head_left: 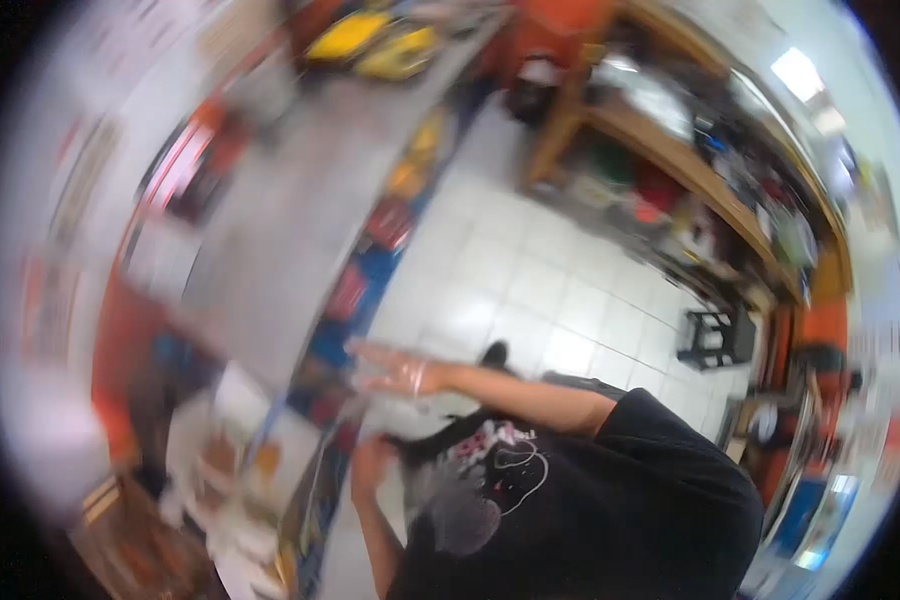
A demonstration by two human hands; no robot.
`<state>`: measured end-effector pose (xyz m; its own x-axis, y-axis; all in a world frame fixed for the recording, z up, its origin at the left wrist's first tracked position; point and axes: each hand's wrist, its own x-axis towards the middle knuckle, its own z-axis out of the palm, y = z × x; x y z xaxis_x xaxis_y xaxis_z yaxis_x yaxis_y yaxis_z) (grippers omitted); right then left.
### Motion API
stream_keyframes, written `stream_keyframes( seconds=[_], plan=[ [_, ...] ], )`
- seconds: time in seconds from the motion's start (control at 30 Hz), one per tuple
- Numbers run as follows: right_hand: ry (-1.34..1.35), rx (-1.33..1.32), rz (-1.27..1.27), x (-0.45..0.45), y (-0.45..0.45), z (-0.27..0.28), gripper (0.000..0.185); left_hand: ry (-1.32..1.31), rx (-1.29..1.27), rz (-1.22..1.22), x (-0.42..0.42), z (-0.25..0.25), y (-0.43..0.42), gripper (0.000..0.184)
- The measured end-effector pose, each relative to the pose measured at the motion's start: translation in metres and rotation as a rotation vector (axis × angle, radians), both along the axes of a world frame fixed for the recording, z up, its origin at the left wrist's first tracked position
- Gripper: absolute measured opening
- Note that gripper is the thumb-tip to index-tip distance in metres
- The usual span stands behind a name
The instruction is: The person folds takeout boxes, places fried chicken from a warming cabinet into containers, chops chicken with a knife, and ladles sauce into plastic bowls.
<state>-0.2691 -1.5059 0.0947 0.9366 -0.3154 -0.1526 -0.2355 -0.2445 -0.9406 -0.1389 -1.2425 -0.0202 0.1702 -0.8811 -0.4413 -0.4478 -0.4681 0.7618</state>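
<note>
Strong motion blur smears this view. My right hand (395, 372) reaches out at the edge of a long grey table (280, 220), its fingers stretched and apart. Nothing shows in its grip. Something shiny and pale rings the wrist. My left hand (373, 462) is lower, close to my black shirt (590, 500); its fingers are too blurred to read. Both hands are near a strip of blue, red and yellow patches (370, 260) along the table's side.
Yellow items (370, 45) lie on the table's far end. A white surface with blurred containers (220, 470) stands at lower left, beside a wooden crate (135, 540). Across the white tiled floor (530, 270) are a crowded wooden shelf (670, 150) and a black stool (715, 338).
</note>
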Motion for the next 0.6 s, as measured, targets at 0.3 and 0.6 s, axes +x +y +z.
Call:
stream_keyframes(
  seconds=[0.3,0.6],
  plan=[
    [-0.112,0.247,-1.063,-0.395,-0.183,-0.016,0.085,0.245,0.16,-0.755,-0.165,-0.052,-0.282,0.043],
    [-0.564,0.537,-1.633,-0.603,-0.227,-0.031,0.07,-0.472,0.569,-1.289,-0.217,-0.005,-0.48,0.048]
  ],
)
